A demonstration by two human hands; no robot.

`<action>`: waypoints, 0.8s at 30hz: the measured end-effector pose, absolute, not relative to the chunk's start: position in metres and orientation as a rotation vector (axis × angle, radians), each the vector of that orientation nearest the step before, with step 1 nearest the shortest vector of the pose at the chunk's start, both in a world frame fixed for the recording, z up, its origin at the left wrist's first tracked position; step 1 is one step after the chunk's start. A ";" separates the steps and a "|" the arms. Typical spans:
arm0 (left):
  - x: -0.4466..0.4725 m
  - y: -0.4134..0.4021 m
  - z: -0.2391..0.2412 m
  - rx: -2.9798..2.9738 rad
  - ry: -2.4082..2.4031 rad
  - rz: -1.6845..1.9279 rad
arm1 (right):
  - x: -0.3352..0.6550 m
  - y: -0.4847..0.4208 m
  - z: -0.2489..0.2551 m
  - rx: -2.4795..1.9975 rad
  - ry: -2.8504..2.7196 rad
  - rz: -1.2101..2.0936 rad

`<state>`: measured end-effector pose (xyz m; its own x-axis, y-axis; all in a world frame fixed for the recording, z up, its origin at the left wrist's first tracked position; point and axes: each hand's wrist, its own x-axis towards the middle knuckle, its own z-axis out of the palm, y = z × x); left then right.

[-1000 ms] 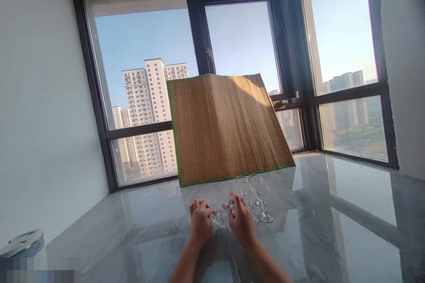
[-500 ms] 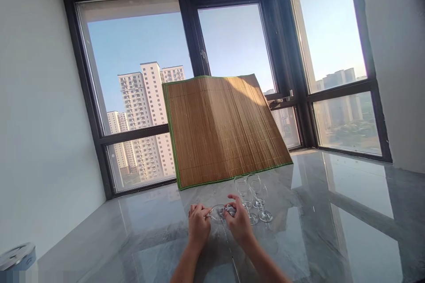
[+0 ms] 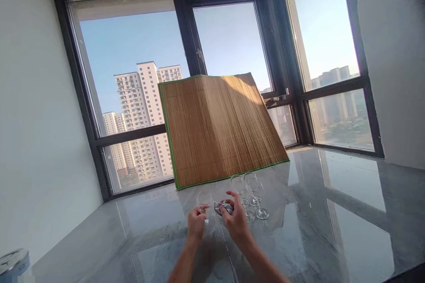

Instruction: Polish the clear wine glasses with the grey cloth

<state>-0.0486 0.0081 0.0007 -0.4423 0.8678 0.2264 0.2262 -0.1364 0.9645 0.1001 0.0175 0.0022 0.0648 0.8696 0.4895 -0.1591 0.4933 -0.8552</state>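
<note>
My left hand is closed around the lower part of a clear wine glass, whose bowl rises above the fingers; its stem and foot are mostly hidden. In my right hand is a crumpled grey cloth, pinched between thumb and fingers, with the index finger stretched out. A small gap separates the cloth from the glass. Just beyond and right of my right hand, several more wine glasses stand upright, close together, on the glossy grey marble surface.
A bamboo mat with green edging leans against the dark window frame behind the glasses. A can-like round container stands at the lower left, partly cut off. White walls flank the surface on both sides.
The held glass has gone from lying sideways between my hands to bowl-up in my left hand. The cloth in my right hand has come away from it. The view has shifted slightly.
</note>
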 end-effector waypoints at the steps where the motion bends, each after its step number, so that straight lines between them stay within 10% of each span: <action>1: -0.042 0.007 0.000 1.227 1.529 1.629 | 0.097 0.019 -0.002 -0.735 -1.294 0.851; 17: -0.010 -0.009 0.010 0.659 0.732 1.637 | 0.092 0.017 -0.014 -0.793 -1.577 0.697; 24: -0.027 0.005 -0.002 1.020 1.135 1.752 | 0.148 -0.004 0.006 -0.581 -1.676 0.069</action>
<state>-0.0266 0.0047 -0.0020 -0.3587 0.9116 0.2006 -0.1898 -0.2816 0.9406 0.1476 -0.0036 0.0062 -0.0743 0.4100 0.9091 0.3341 0.8692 -0.3646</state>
